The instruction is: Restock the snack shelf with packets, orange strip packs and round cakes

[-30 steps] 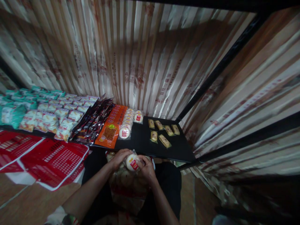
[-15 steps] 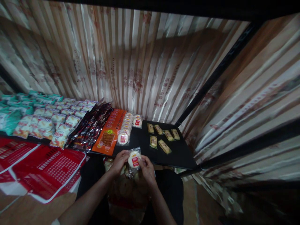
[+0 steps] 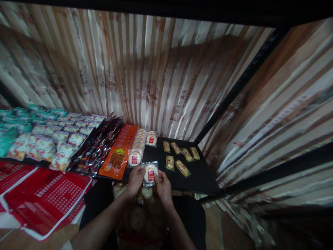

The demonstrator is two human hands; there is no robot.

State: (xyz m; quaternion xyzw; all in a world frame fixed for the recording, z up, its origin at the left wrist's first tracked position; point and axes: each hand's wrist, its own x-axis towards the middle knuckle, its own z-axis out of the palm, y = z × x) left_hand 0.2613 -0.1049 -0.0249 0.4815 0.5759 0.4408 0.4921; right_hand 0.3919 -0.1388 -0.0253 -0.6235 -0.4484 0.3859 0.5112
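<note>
Between my two hands is a round white cracker in a clear wrapper [image 3: 150, 173] with a red label. My left hand [image 3: 135, 178] pinches its left edge, and my right hand [image 3: 163, 185] pinches its right edge. Just beyond, a row of like wrapped crackers [image 3: 134, 158] runs back along the black shelf [image 3: 156, 163], with another wrapped cracker [image 3: 151, 138] beside its far end. Below my hands, a clear bag [image 3: 137, 217] holding more round pieces rests between my legs.
Several small yellow wrapped cakes [image 3: 182, 168] lie on the shelf's right part. Leftward are an orange snack packet [image 3: 118, 156], dark shiny packets [image 3: 93, 149], white packets [image 3: 62, 152] and teal packets [image 3: 26, 116]. A red basket [image 3: 49, 194] stands at lower left. Black frame bars [image 3: 239, 83] cross the right side.
The wrapped cracker, held in both hands, has come up from over the bag toward the shelf's front edge, near the cracker row. The view has shifted slightly.
</note>
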